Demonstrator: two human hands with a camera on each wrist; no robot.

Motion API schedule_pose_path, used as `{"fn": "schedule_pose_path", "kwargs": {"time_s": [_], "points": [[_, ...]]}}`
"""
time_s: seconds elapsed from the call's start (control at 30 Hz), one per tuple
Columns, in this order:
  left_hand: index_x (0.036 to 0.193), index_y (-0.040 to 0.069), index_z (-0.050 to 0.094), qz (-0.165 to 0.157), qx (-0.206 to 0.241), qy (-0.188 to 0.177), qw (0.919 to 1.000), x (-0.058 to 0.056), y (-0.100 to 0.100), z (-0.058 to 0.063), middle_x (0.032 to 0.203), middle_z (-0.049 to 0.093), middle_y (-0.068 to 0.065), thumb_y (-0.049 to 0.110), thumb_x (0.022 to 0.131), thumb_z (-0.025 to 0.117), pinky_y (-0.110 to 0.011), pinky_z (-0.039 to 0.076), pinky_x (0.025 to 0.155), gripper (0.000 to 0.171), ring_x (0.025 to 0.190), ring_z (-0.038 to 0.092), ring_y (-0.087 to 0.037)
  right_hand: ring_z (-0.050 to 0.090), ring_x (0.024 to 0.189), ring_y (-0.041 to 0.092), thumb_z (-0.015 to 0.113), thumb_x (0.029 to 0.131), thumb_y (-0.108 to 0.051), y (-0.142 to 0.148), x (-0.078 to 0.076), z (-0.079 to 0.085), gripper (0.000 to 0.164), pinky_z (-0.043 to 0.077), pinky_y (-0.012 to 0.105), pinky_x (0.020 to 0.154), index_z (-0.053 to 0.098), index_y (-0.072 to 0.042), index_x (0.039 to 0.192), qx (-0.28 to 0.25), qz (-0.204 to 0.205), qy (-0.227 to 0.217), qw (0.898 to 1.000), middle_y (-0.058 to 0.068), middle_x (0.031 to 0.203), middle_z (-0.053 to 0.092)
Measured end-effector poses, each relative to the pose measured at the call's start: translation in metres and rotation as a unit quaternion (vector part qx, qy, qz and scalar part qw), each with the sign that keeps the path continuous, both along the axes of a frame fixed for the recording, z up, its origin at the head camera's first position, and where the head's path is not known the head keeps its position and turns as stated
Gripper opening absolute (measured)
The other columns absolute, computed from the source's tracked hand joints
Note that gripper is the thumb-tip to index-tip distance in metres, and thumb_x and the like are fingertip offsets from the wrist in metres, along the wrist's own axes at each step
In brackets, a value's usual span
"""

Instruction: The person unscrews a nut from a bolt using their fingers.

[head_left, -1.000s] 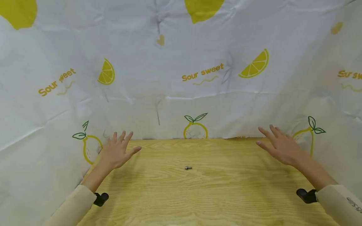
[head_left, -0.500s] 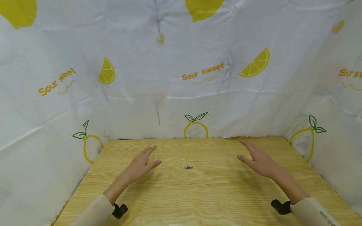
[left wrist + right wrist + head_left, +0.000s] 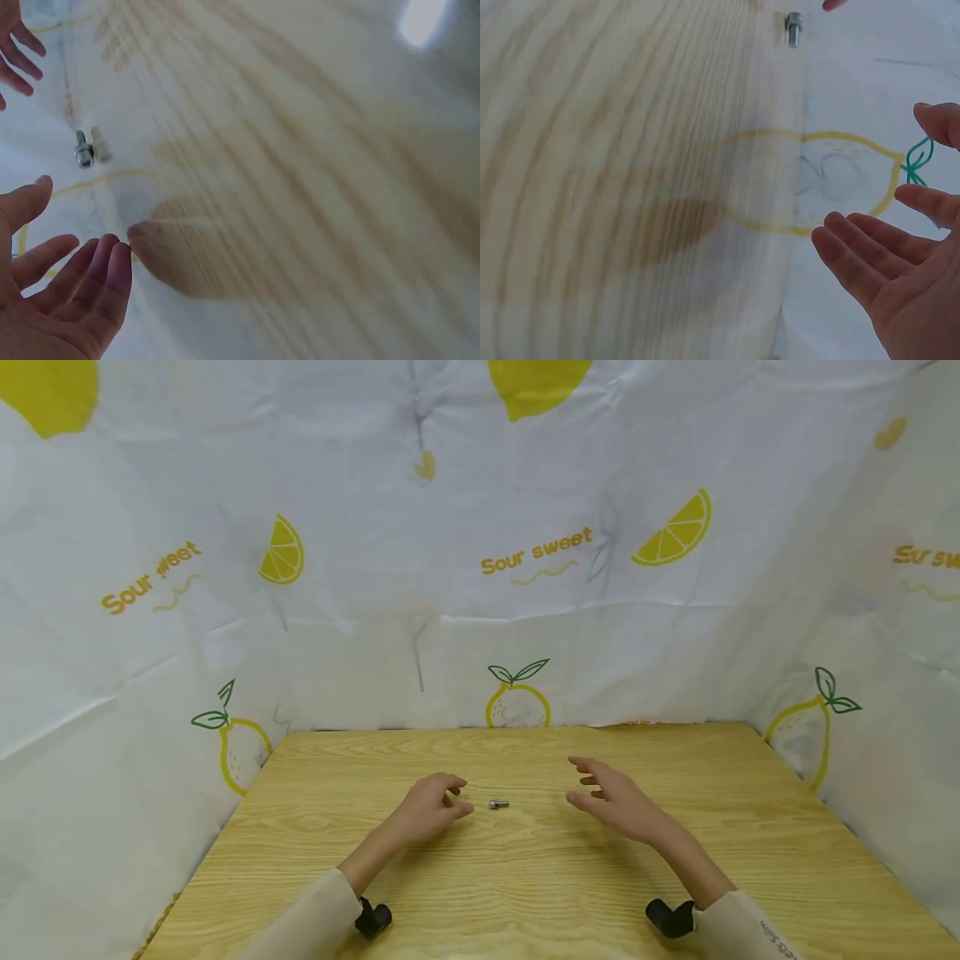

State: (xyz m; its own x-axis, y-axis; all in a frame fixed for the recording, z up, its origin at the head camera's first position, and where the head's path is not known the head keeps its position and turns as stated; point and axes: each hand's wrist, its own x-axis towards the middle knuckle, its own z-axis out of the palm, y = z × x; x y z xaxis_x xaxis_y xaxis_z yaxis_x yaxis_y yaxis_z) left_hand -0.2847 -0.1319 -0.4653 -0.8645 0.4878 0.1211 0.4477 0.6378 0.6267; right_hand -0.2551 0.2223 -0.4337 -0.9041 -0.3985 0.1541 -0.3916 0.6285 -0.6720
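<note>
A small silver bolt (image 3: 498, 804) with a cylindrical head lies on its side on the wooden table (image 3: 525, 893), head toward the left. Just left of it is my left hand (image 3: 429, 810), fingers loosely bent, thumb apart, nothing held. My right hand (image 3: 621, 802) hovers farther off on the bolt's other side, its fingers relaxed and also holding nothing. In the left wrist view the bolt (image 3: 84, 150) shows beyond the thumb of the left hand (image 3: 71, 300). The right wrist view has the bolt (image 3: 793, 30) near the top, above the right hand (image 3: 907, 262).
A white sheet (image 3: 360, 560) printed with lemons and lettering hangs behind the table and along both sides. Each wrist wears a black camera mount, the left mount (image 3: 372, 918) and the right mount (image 3: 670, 918), just at the sleeve cuffs.
Both hands have come inward and down from the table's far sides toward the bolt, their spread fingers now loosely bent. The bolt has stayed in place.
</note>
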Motion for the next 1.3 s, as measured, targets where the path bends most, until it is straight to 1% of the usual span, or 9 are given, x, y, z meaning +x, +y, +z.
{"fn": "schedule_pose_path", "kwargs": {"time_s": [0.1,0.2,0.37,0.57,0.67,0.87,1.03,1.2,1.3], "points": [[0.134,-0.001,0.065,-0.003,0.002,0.002,1.0,-0.002,0.01,-0.002,0.125,0.069,-0.017,0.028,0.101,0.068,-0.034,0.062,0.079,0.044,0.099,0.073,-0.024,0.053,0.135,0.051,0.061,0.105,-0.032,-0.009,-0.001,-0.004,0.066,0.051,0.062,0.106,0.036,-0.001,0.158,-0.011,0.013,-0.009,1.0,0.03,0.156,0.043],[0.128,-0.001,0.069,-0.01,-0.003,0.005,0.9999,-0.005,0.02,-0.002,0.119,0.071,-0.015,0.025,0.1,0.07,-0.034,0.061,0.078,0.038,0.098,0.072,-0.024,0.053,0.134,0.053,0.061,0.105,-0.03,-0.016,-0.002,-0.006,0.065,0.051,0.063,0.106,0.037,0.001,0.157,-0.024,0.022,-0.015,0.999,0.032,0.156,0.043],[0.12,0.002,0.075,-0.018,-0.038,0.027,0.9987,-0.012,0.036,-0.005,0.109,0.075,-0.009,0.022,0.098,0.072,-0.03,0.059,0.079,0.03,0.095,0.07,-0.019,0.052,0.134,0.053,0.06,0.106,-0.026,-0.024,-0.004,-0.01,0.064,0.051,0.063,0.106,0.035,0.001,0.158,-0.031,0.029,-0.027,0.999,0.032,0.157,0.042],[0.111,0.008,0.079,-0.005,-0.064,0.036,0.9973,-0.016,0.049,-0.007,0.099,0.076,-0.001,0.022,0.094,0.076,-0.026,0.057,0.075,0.022,0.087,0.068,-0.011,0.053,0.134,0.052,0.06,0.106,-0.029,-0.033,-0.006,-0.011,0.064,0.052,0.062,0.106,0.036,-0.001,0.159,-0.038,0.025,-0.034,0.998,0.031,0.156,0.043],[0.105,0.012,0.08,0.007,-0.074,0.038,0.9965,-0.016,0.053,-0.007,0.095,0.076,0.002,0.024,0.094,0.078,-0.024,0.056,0.072,0.016,0.083,0.066,-0.008,0.054,0.134,0.051,0.06,0.106,-0.031,-0.037,-0.007,-0.01,0.065,0.052,0.06,0.106,0.037,-0.002,0.159,-0.037,0.021,-0.035,0.998,0.03,0.156,0.044],[0.094,0.016,0.079,0.022,-0.095,0.045,0.9942,-0.015,0.058,-0.005,0.091,0.074,0.005,0.024,0.094,0.077,-0.025,0.054,0.068,0.008,0.078,0.063,-0.006,0.054,0.134,0.051,0.059,0.106,-0.023,-0.044,-0.008,-0.008,0.06,0.051,0.062,0.107,0.038,-0.003,0.158,-0.042,0.022,-0.035,0.998,0.03,0.157,0.044],[0.096,0.015,0.079,0.024,-0.115,0.044,0.9921,-0.016,0.061,-0.005,0.093,0.074,0.005,0.024,0.096,0.075,-0.024,0.053,0.067,0.009,0.076,0.061,-0.004,0.055,0.133,0.05,0.059,0.107,-0.022,-0.049,-0.009,-0.009,0.058,0.051,0.062,0.106,0.039,-0.004,0.158,-0.047,0.022,-0.033,0.998,0.029,0.156,0.045],[0.094,0.015,0.079,0.018,-0.134,0.068,0.9884,-0.017,0.062,-0.005,0.09,0.074,0.006,0.023,0.093,0.079,-0.022,0.054,0.067,0.009,0.075,0.062,-0.004,0.055,0.133,0.049,0.059,0.107,-0.024,-0.051,-0.009,-0.008,0.058,0.052,0.061,0.106,0.04,-0.004,0.158,-0.049,0.021,-0.035,0.998,0.029,0.155,0.046],[0.094,0.015,0.079,0.017,-0.135,0.071,0.9882,-0.017,0.062,-0.004,0.091,0.075,0.006,0.022,0.093,0.079,-0.022,0.053,0.067,0.007,0.075,0.063,-0.004,0.055,0.134,0.049,0.06,0.106,-0.026,-0.052,-0.009,-0.008,0.058,0.052,0.06,0.107,0.041,-0.004,0.157,-0.055,0.018,-0.039,0.998,0.028,0.155,0.046]]}}
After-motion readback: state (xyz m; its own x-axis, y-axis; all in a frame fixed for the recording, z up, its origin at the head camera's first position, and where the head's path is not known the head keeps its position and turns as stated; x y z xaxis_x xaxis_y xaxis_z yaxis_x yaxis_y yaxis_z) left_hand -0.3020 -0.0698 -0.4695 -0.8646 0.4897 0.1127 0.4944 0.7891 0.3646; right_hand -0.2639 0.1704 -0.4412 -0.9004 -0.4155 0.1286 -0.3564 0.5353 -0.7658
